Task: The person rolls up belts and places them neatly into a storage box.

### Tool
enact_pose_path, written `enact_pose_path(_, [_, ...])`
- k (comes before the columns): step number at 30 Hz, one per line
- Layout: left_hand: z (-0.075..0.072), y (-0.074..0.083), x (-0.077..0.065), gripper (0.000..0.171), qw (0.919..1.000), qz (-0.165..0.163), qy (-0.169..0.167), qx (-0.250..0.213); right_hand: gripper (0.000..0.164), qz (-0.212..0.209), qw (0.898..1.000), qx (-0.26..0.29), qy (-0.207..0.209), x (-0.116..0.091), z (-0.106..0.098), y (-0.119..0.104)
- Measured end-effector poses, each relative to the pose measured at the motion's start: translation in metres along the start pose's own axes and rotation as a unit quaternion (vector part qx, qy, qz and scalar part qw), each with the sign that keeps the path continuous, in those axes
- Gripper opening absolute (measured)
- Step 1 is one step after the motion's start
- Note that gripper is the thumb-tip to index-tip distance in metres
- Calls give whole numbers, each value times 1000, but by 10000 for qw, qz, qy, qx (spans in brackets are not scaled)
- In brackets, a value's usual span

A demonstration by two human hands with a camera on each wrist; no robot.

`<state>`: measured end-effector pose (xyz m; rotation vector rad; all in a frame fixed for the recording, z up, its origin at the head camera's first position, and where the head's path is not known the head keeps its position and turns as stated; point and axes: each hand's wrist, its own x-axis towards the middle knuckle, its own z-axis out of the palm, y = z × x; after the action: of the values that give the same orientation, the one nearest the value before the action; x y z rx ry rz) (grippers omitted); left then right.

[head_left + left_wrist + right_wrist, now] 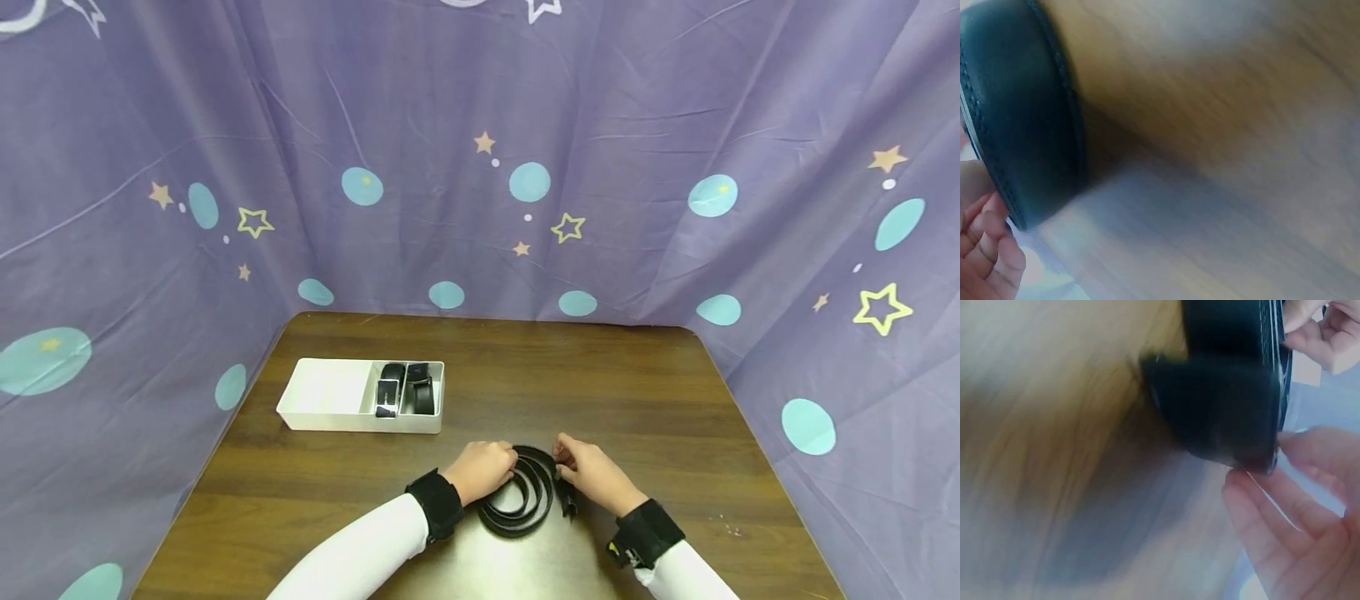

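A black leather belt (512, 528) is wound in a loose coil, standing on its edge on the wooden table. My left hand (480, 471) pinches the coil's upper left side; in the left wrist view its fingers lie at the edge of the stitched strap (1022, 112). On the coil's right, my right hand (592, 473) holds the strap near its free end between thumb and fingers. The right wrist view shows that loose end (1222, 409) angled away from the coil, blurred. Part of the coil under the left fingers is hidden.
A white divided box (326, 387) stands at the table's back left. Its right compartments hold rolled black belts (388, 392) with shiny buckles. A purple curtain (450, 108) with stars hangs behind and at both sides of the wooden table (600, 375).
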<state>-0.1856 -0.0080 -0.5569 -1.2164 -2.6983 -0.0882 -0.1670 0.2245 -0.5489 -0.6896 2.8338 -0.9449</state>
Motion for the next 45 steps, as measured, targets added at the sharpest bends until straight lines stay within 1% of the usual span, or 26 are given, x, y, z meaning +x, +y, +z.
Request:
enact_pose_path(3, [-2,-6,-3,16,9998,-201,48,10,20,-254,9990,-156,-338,-11,-6,1])
enact_pose_path(5, [-2,-9,-3,19,9995,-297,78,-86,19,-451,9967,-163,-660,-19,-7,-4])
enact_pose_path(10, [-2,-11,-1,25,9977,-499,-8,-455,20,-881,9843,-82,-1530,-31,-5,-34])
enact_pose_path(12, [-1,-11,0,27,9967,-558,-68,-591,20,-1132,9788,-122,-1700,-32,0,-46])
enact_pose_path(13, [-1,-11,1,28,9962,-564,-95,-651,19,-1260,9770,-179,-1713,-32,4,-52])
enact_pose_path(15, [0,-13,1,28,9954,-564,-171,-753,17,-1447,9762,-407,-1566,-30,13,-61])
enact_pose_path(17, [0,-14,2,28,9946,-528,-258,-857,16,-1506,9781,-734,-1238,-27,24,-66])
enact_pose_path(19, [0,-17,2,28,9938,-487,-325,-941,18,-1358,9821,-995,-850,-23,34,-69])
enact_pose_path(21, [0,-19,2,29,9933,-445,-376,-1002,22,-1111,9858,-1154,-507,-20,43,-71])
enact_pose_path(25, [1,-23,2,30,9932,-321,-415,-1042,31,-641,9900,-1253,-71,-19,59,-76])
enact_pose_path(28, [0,-24,2,31,9935,-196,-417,-1041,36,-440,9886,-1430,142,-20,71,-80])
enact_pose_path(32, [-2,-24,2,31,9935,-45,-373,-1079,44,-241,9816,-1845,438,-19,80,-85])
enact_pose_path(35, [-1,-24,2,30,9931,11,-374,-1114,46,-59,9750,-2151,560,-17,83,-89])
enact_pose_path(39, [0,-24,1,24,9920,70,-410,-1193,48,162,9708,-2341,496,-15,84,-91])
enact_pose_path(42, [-3,-24,1,19,9914,98,-458,-1219,52,171,9725,-2297,333,-14,81,-91])
enact_pose_path(43, [-4,-24,0,17,9913,105,-474,-1221,52,152,9749,-2207,257,-14,79,-91])
enact_pose_path(45, [-7,-24,-1,13,9908,100,-541,-1235,52,132,9826,-1852,57,-13,73,-91])
